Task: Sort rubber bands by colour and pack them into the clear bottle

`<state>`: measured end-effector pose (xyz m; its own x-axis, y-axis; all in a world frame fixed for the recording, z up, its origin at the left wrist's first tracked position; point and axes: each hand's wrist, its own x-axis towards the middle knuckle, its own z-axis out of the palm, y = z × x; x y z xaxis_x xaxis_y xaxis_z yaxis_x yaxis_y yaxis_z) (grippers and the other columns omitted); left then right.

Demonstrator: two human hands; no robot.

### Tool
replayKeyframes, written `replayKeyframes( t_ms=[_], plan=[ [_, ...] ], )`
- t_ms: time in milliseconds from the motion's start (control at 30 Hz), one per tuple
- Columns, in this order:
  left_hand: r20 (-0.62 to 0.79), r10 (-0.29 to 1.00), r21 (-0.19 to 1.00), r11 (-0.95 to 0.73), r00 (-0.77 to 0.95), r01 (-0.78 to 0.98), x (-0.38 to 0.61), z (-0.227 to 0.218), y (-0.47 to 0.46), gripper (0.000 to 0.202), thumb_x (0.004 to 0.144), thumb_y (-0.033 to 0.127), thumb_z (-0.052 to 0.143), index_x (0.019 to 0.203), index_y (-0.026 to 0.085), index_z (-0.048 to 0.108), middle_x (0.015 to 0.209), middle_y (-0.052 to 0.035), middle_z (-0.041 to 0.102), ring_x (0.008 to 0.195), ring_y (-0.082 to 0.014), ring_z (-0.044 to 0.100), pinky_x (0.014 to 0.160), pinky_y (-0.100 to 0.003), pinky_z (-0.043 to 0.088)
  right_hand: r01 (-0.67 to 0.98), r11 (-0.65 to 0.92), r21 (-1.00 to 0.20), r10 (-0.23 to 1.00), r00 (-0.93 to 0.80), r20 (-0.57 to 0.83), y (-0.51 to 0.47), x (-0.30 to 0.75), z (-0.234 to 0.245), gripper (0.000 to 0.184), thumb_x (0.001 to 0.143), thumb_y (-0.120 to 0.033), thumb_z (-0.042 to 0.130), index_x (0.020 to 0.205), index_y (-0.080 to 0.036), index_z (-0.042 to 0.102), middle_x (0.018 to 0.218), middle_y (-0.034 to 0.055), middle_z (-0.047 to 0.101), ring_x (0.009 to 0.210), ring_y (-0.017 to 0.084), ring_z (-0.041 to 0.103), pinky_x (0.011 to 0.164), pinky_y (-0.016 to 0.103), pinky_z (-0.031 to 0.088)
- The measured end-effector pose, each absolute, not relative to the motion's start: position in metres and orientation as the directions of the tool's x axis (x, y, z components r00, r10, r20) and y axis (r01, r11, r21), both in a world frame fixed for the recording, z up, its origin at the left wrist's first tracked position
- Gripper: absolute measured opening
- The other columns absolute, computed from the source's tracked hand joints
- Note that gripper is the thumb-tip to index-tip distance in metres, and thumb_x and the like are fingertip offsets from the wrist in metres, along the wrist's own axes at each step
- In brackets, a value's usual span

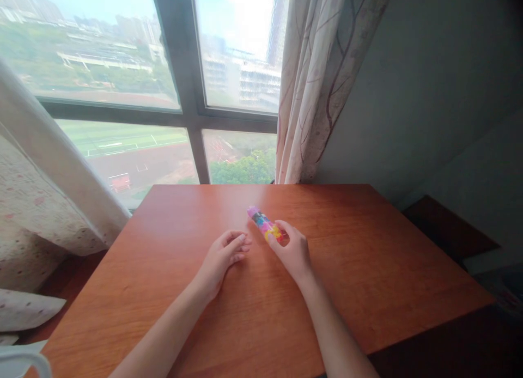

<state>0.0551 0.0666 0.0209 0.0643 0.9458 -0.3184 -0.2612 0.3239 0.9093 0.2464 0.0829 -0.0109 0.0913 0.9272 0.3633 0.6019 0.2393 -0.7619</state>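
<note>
A long, narrow multicoloured pack (262,221) lies slantwise over the middle of the table, with bands of purple, black, blue, pink, yellow and red. Its exact kind is too small to make out. My right hand (292,248) grips its near, red end between thumb and fingers, and the far end points up and left. To the left of the pack, my left hand (226,252) rests near the tabletop with loosely bent fingers slightly apart. Nothing is in that hand, and a short gap separates it from the pack.
The brown wooden table (163,269) stands against a large window with a dark frame (190,114). Patterned curtains hang at the left (44,193) and right (302,95). A white curved object (26,359) sits at the lower left corner. A dark wooden surface (445,228) is at the right.
</note>
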Motion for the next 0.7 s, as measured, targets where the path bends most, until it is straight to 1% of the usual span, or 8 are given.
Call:
replayKeyframes(
  t_ms=[67,133,233,367,433,500,700],
  plan=[
    [-0.315,0.947,0.916,0.32,0.058,-0.244,0.056,0.022,0.066,0.036,0.069,0.042,0.078,0.091,0.016,0.066,0.088,-0.0058,0.072,0.073,-0.0124,0.064,0.065,-0.021,0.048,0.65,0.153,-0.745,0.927,0.167,0.337,0.086,0.256,-0.013,0.032,0.082,-0.038,0.064,0.108,-0.02,0.069,0.1,0.0107,0.071,0.088,0.027,0.064,0.082,0.039,0.048],
    [-0.315,0.948,0.918,0.319,0.056,-0.235,0.056,0.022,0.065,0.035,0.069,0.042,0.078,0.089,0.015,0.067,0.085,-0.0055,0.072,0.07,-0.0122,0.063,0.064,-0.021,0.047,0.67,0.1,-0.736,0.916,0.228,0.332,0.087,0.264,-0.014,0.03,0.083,-0.041,0.064,0.104,-0.022,0.07,0.097,0.0097,0.072,0.086,0.026,0.064,0.08,0.037,0.047],
    [-0.314,0.948,0.921,0.319,0.062,-0.225,0.057,0.021,0.065,0.035,0.068,0.041,0.078,0.088,0.014,0.067,0.082,-0.0052,0.071,0.069,-0.0119,0.062,0.063,-0.021,0.047,0.692,0.029,-0.722,0.907,0.285,0.309,0.087,0.271,-0.014,0.032,0.084,-0.045,0.062,0.106,-0.024,0.069,0.097,0.0091,0.072,0.086,0.025,0.064,0.078,0.034,0.045],
    [-0.316,0.946,0.92,0.324,0.072,-0.218,0.056,0.019,0.065,0.034,0.069,0.04,0.077,0.088,0.014,0.066,0.081,-0.0048,0.071,0.069,-0.0114,0.061,0.063,-0.02,0.045,0.795,-0.082,-0.6,0.93,0.278,0.242,0.088,0.273,-0.013,0.036,0.092,-0.044,0.051,0.114,-0.02,0.065,0.103,0.0109,0.071,0.094,0.025,0.064,0.079,0.032,0.044],
    [-0.317,0.945,0.92,0.326,0.077,-0.218,0.056,0.019,0.065,0.033,0.07,0.039,0.076,0.089,0.014,0.066,0.081,-0.0047,0.07,0.069,-0.0112,0.061,0.064,-0.02,0.045,0.813,-0.087,-0.576,0.936,0.264,0.232,0.088,0.273,-0.012,0.037,0.094,-0.043,0.047,0.117,-0.019,0.064,0.105,0.011,0.071,0.099,0.025,0.064,0.082,0.032,0.045],
    [-0.316,0.945,0.92,0.326,0.081,-0.219,0.056,0.018,0.066,0.032,0.071,0.038,0.076,0.089,0.014,0.066,0.08,-0.0047,0.07,0.069,-0.0111,0.06,0.063,-0.02,0.045,0.809,-0.067,-0.584,0.937,0.252,0.242,0.088,0.273,-0.012,0.039,0.095,-0.044,0.046,0.119,-0.018,0.062,0.108,0.0111,0.07,0.101,0.026,0.063,0.084,0.032,0.045],
    [-0.324,0.942,0.916,0.336,0.09,-0.219,0.055,0.017,0.066,0.032,0.069,0.037,0.077,0.088,0.014,0.065,0.079,-0.0044,0.071,0.068,-0.0104,0.059,0.063,-0.019,0.045,0.812,-0.004,-0.583,0.921,0.23,0.314,0.089,0.271,-0.017,0.048,0.091,-0.048,0.052,0.126,-0.015,0.057,0.115,0.0135,0.067,0.106,0.028,0.06,0.09,0.036,0.045]
  ],
)
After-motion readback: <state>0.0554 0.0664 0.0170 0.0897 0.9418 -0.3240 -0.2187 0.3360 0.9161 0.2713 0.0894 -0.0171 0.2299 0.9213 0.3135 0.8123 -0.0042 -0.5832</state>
